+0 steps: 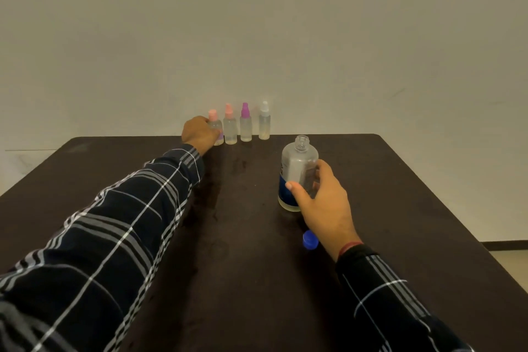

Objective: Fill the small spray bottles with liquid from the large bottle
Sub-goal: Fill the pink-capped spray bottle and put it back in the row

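Several small clear spray bottles stand in a row at the far edge of the dark table (400, 194). My left hand (198, 134) grips the leftmost one, a pink-capped bottle (215, 124). Beside it stand a second pink-capped bottle (230, 127), a purple-capped bottle (245, 126) and a white-capped bottle (264, 124). The large clear bottle (297, 168) with a blue label stands upright and uncapped right of centre. My right hand (320, 200) is wrapped around its side. A little liquid shows at its bottom.
A blue screw cap (310, 243) lies on the table just behind my right wrist. Wet smears (238, 164) mark the tabletop in front of the small bottles. A plain wall rises right behind the table's far edge.
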{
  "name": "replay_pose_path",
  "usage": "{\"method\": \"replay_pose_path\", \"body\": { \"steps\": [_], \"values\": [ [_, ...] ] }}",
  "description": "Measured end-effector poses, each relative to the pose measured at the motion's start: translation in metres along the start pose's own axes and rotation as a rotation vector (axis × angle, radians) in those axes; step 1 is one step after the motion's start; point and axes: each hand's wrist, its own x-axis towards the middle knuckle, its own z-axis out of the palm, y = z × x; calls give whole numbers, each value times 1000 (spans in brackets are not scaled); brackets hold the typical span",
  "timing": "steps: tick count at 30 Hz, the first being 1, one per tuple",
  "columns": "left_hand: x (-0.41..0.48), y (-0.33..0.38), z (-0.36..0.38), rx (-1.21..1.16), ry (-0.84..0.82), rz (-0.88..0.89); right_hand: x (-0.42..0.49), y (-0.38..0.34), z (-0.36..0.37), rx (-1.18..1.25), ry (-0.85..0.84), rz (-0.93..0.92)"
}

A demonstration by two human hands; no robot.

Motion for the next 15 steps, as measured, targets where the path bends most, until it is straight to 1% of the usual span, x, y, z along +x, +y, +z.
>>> {"method": "replay_pose_path", "body": {
  "steps": [3,7,15],
  "values": [
    [2,4,3,-15,14,-41,0,-1,2,-6,1,5],
    [5,4,5,16,21,-40,1,1,3,-18,6,3],
    [7,1,11,-91,69,-50,5,4,5,-26,9,9]
  ]
}}
